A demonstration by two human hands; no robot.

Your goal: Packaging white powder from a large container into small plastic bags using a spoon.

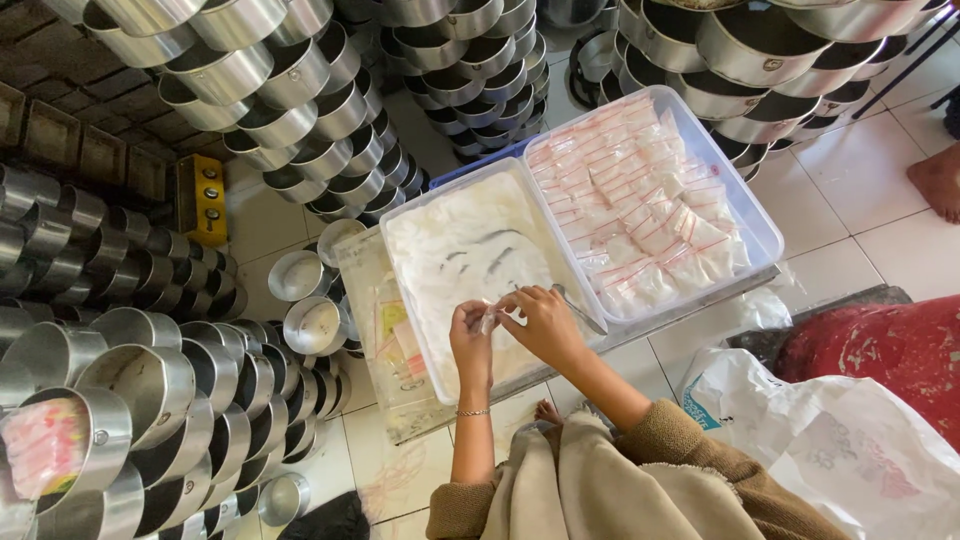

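Observation:
My left hand (470, 335) and my right hand (543, 322) meet over a clear plastic tub (432, 362) full of white powder (465, 250). Between the fingertips of both hands is a small clear plastic bag (490, 318), pinched from both sides. My right hand also holds a metal spoon (582, 310) that points to the right over the tub's rim. Just to the right stands a second clear tub (762, 222) packed with several small filled bags (640, 210) with red strips.
Stacks of round metal pans (290, 110) ring the white tiled floor, with more pans (150, 390) at left. A pan holds pink-striped bags (45, 445). White plastic sack (830, 450), red mat (890, 345), another person's foot (940, 180).

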